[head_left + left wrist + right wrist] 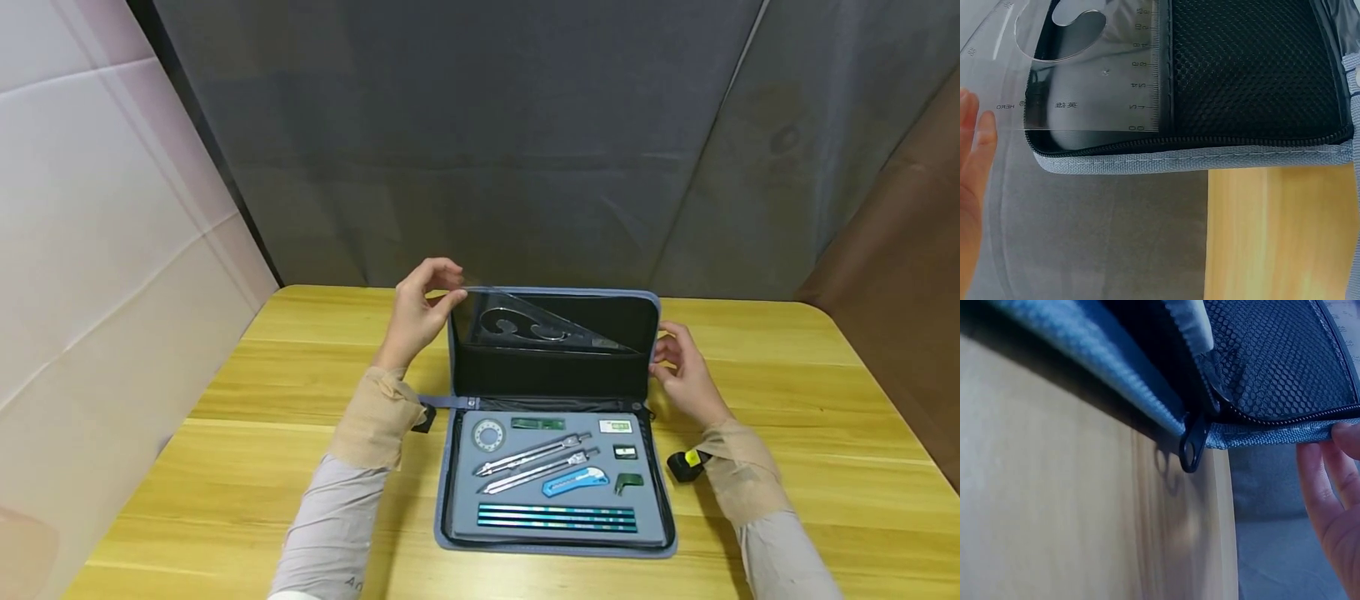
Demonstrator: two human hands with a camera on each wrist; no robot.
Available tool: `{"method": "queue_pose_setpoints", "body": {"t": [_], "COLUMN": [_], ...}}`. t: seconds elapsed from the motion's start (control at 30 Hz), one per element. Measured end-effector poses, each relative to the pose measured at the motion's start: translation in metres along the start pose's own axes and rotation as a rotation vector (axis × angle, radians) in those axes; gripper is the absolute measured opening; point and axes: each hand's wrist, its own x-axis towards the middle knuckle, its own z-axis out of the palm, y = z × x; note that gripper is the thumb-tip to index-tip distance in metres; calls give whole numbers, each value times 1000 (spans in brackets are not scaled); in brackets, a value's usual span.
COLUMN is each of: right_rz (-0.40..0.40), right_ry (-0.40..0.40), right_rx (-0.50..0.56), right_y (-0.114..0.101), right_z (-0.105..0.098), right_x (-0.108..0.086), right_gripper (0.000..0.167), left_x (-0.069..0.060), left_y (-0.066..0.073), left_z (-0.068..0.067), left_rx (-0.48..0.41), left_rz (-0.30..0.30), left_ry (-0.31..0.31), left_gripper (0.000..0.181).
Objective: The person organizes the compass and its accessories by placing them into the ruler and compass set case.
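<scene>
A blue-grey zip case (442, 521) lies unfolded on the table, its black mesh-lined lid (551, 372) standing up at the back. My left hand (420, 312) pinches the upper left corner of a clear plastic set square (577, 332) with a curved cut-out. Its lower edge meets the lid's black mesh pocket (1254, 75); the left wrist view shows scale marks along it. On the right, my right hand (686, 379) grips the lid's side edge between thumb and fingers. Near it in the right wrist view hangs a black zip pull (1192, 447).
A grey insert (517, 537) in the case's base holds several pencils (557, 517), two silver compass-like tools (536, 472), a blue utility knife (576, 482), a round white-ringed disc (489, 435), a sharpener (624, 452) and an eraser (615, 426). Dark cloth (450, 150) hangs behind the wooden table (247, 450).
</scene>
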Motion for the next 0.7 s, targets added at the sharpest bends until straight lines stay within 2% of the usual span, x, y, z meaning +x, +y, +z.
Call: {"method": "queue_pose_setpoints", "body": {"t": [0.13, 0.43, 0.7], "right_rz": [-5, 10, 7], "right_ry": [-6, -17, -9], "right_rx": [-4, -37, -24], "right_y": [7, 7, 7], "right_z": [0, -2, -3], "right_x": [0, -1, 0], "right_gripper": [55, 55, 55], "left_x": [-1, -4, -2], "left_y": [1, -7, -8], "left_z": [1, 6, 1], "left_rx": [-2, -19, 2], "left_rz": [-11, 31, 7], "left_ry": [1, -6, -67], "left_gripper": [27, 25, 27]}}
